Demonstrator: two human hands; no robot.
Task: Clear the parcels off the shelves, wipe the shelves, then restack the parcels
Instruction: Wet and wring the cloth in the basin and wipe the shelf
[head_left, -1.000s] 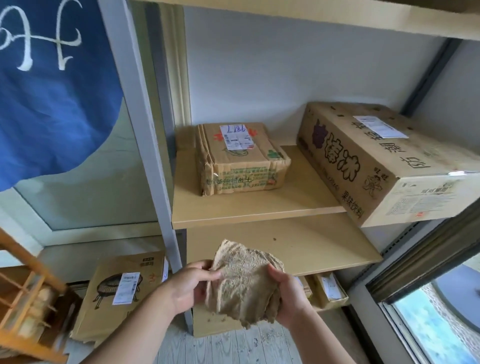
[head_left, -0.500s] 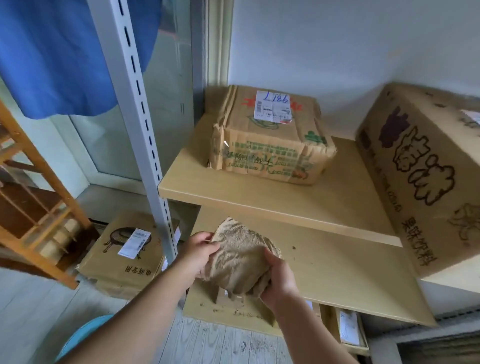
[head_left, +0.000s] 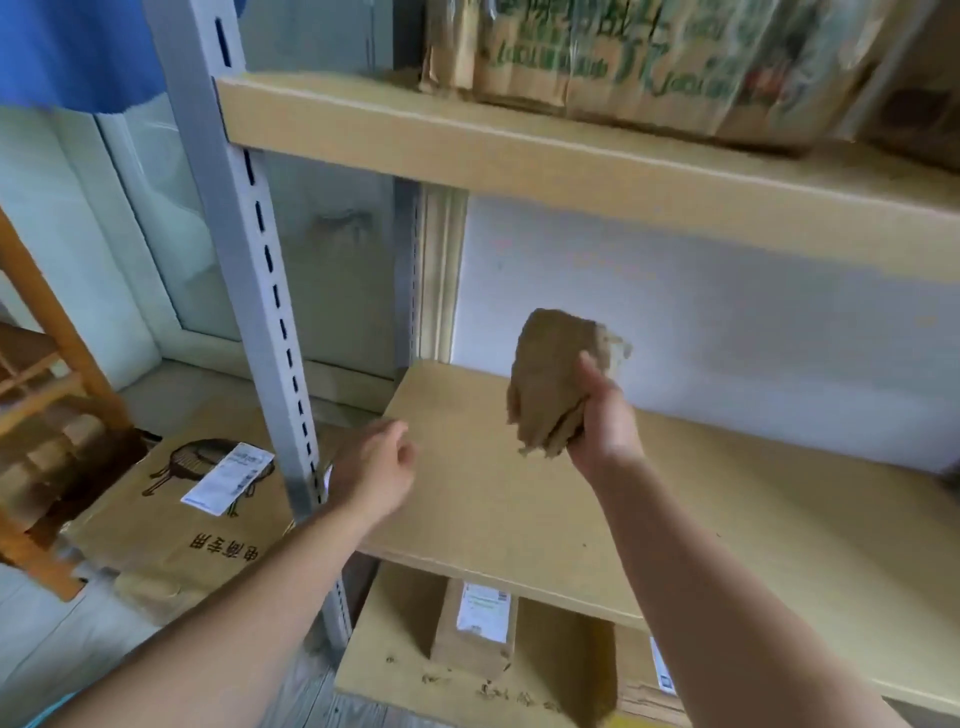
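My right hand (head_left: 602, 421) grips a bunched brown cloth (head_left: 553, 374) and holds it above the bare middle shelf (head_left: 519, 499), near the white back wall. My left hand (head_left: 374, 467) hovers at that shelf's front left corner, fingers loosely curled, holding nothing. On the upper shelf (head_left: 519, 150) sits a taped cardboard parcel with green print (head_left: 623, 57). Below the middle shelf, a small parcel with a white label (head_left: 475, 629) lies on the bottom board, and another box (head_left: 649, 675) shows at its right.
A grey slotted metal upright (head_left: 260, 291) stands just left of my left hand. On the floor at the left lies a flat cardboard box with a grill drawing (head_left: 182, 509). An orange wooden rack (head_left: 47, 405) fills the far left. Blue fabric (head_left: 67, 47) hangs above.
The view has dropped to the middle shelf. My left hand has let go of the cloth and moved left. My right hand has lifted the cloth over the shelf.
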